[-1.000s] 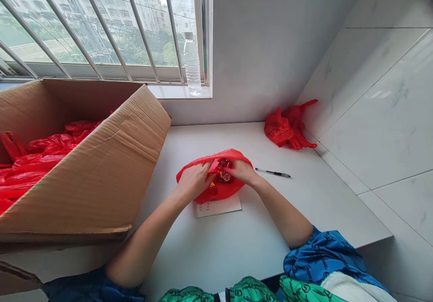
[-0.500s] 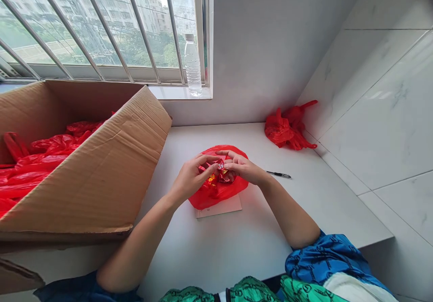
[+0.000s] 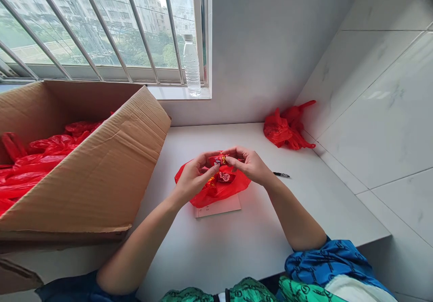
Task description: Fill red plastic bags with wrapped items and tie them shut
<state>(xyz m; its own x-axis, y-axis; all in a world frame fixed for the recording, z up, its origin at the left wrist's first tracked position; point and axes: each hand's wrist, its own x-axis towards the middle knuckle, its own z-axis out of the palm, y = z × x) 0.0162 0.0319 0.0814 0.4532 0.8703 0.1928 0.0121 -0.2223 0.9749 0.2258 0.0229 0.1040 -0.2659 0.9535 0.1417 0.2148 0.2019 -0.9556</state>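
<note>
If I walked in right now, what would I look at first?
The bright red would grab you first: a plastic bag on the white counter, with the left hand and right hand meeting over a shiny packet. Next you'd see more red bags in the cardboard box on the left. Another crumpled bag sits in the far corner.

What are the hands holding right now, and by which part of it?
The left hand and right hand pinch a small shiny red-and-gold packet between their fingers, apparently at its top end; the fingers partly hide it.
</note>
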